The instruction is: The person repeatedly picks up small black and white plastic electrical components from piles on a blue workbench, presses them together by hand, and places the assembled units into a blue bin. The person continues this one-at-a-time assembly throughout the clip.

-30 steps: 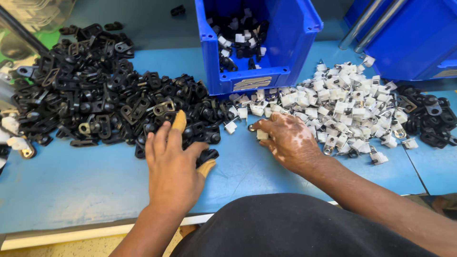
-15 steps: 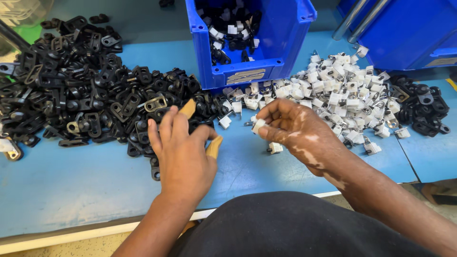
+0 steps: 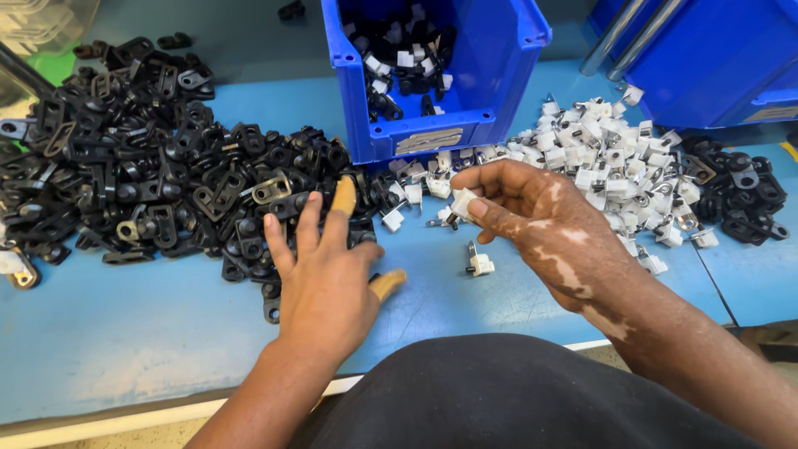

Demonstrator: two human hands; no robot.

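Observation:
My left hand (image 3: 320, 274) lies palm down on the blue table, fingers spread, fingertips touching the edge of a big heap of black plastic clips (image 3: 141, 166). Tan finger cots cover its index finger and thumb. My right hand (image 3: 540, 220) hovers just above the table and pinches a small white clip (image 3: 461, 202) between thumb and fingers. Another white clip (image 3: 479, 264) lies loose on the table below it. A heap of white clips (image 3: 615, 158) spreads to the right of that hand.
A blue bin (image 3: 499, 58) with mixed black and white clips stands behind the hands. A second blue bin (image 3: 706, 66) sits at the far right, with more black clips (image 3: 740, 187) beside it. The table's front edge (image 3: 166, 411) runs near my body.
My right hand has lifted off the white heap and moved left with a white clip pinched in its fingers. My left hand has stayed on the black clips.

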